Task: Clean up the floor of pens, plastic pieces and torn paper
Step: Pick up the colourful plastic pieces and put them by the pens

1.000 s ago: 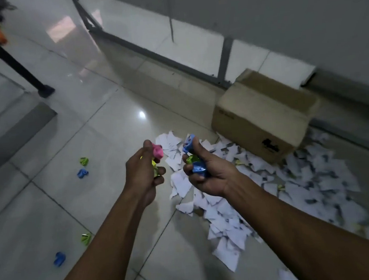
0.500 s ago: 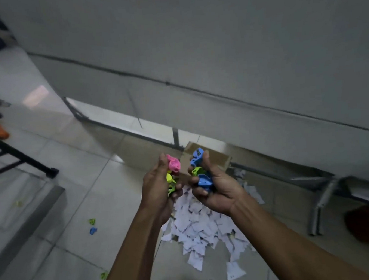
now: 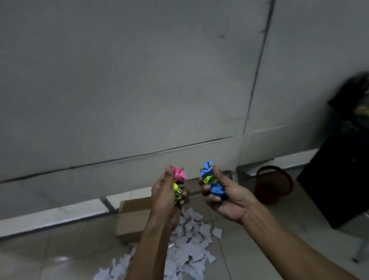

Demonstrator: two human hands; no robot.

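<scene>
Red mesh wastebasket (image 3: pixel 273 182) stands at three o'clock of the right hand (image 3: pixel 225 194), which grips blue and green sharpeners (image 3: pixel 211 180); the left hand (image 3: pixel 168 196), farther off, grips pink and yellow-green sharpeners (image 3: pixel 179 180); torn paper (image 3: pixel 184 251) lies at six o'clock.

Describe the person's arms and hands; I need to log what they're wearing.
Both forearms are bare as far as the frame shows: no sleeves are visible. The left hand and right hand wear no gloves, and no watch, bracelet or ring is visible.
</scene>
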